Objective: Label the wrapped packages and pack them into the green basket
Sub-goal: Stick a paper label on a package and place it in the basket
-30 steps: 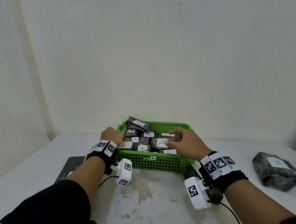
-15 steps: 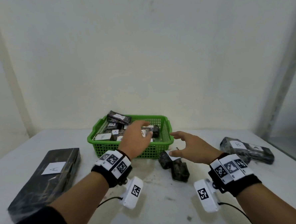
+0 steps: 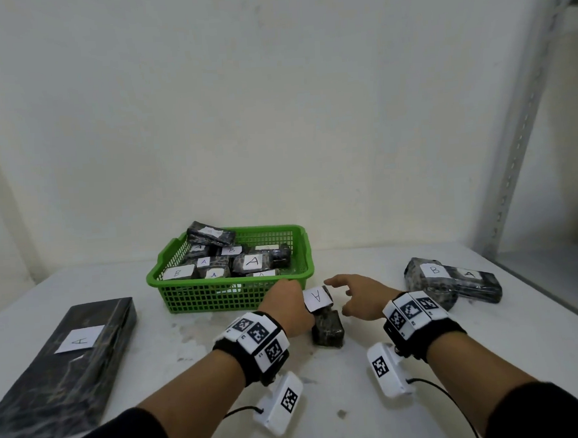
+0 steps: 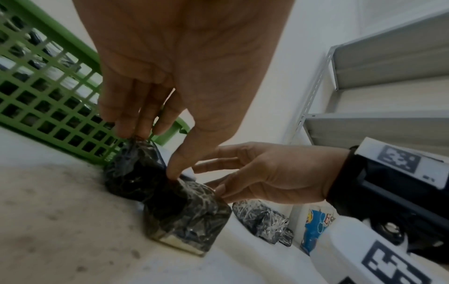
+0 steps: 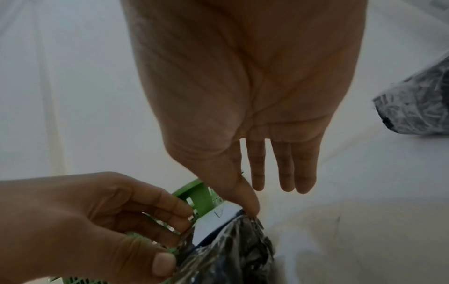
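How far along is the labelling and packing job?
Done: the green plastic mesh basket already holds several labelled black wrapped packages. In hand: the left hand has its grip on a small black wrapped package with a white A label before the basket, open right hand alongside. Left: that one, the small dark package showing no label, the long A-labelled package and the B and A pair.

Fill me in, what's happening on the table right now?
A person is working on a small wrapped package labelled A, just in front of the green basket. The left hand pinches it while the right hand, fingers straight, touches its label with the thumb. A second small package lies against it. The basket already holds several labelled packages.
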The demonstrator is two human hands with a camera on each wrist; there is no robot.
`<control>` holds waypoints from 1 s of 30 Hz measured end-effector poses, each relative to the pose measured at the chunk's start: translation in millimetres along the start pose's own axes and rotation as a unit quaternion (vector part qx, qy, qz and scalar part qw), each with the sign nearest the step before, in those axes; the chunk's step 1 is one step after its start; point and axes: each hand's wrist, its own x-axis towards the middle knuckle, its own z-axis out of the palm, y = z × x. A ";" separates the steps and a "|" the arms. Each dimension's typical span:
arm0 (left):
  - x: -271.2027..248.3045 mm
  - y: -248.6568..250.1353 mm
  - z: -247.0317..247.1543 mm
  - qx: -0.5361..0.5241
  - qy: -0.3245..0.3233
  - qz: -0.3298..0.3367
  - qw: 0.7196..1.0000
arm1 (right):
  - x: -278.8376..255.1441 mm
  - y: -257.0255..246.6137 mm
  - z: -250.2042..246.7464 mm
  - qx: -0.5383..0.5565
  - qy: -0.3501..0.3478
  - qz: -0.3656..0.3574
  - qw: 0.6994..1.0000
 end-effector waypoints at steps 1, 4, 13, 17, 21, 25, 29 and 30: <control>1.4 0.3 1.8 0.003 0.005 -0.002 1.000 | 3.3 1.1 0.5 0.004 -0.003 -0.001 1.000; 3.4 -1.2 8.8 0.013 -0.004 -0.003 1.000 | 9.4 1.0 4.2 0.022 -0.013 -0.012 1.000; 0.6 -18.8 19.2 -0.120 0.048 0.001 0.992 | 9.9 6.4 5.4 0.096 0.033 -0.034 0.994; -9.1 -24.9 10.8 -0.225 0.089 0.024 0.970 | 3.7 7.9 -6.2 0.161 0.066 -0.060 0.983; -15.1 -28.4 -3.4 -0.353 0.111 0.043 0.928 | -6.9 -2.6 -15.8 0.268 0.078 -0.093 0.956; -17.6 -38.5 -14.8 -0.462 0.111 0.053 0.878 | -12.3 -22.7 -12.3 0.371 0.088 -0.108 0.918; -22.5 -52.1 -14.5 -0.531 0.108 0.049 0.839 | -11.2 -42.2 -1.8 0.430 0.103 -0.122 0.889; -23.5 -56.6 -13.5 -0.536 0.120 0.045 0.835 | -10.0 -46.6 2.3 0.440 0.101 -0.120 0.884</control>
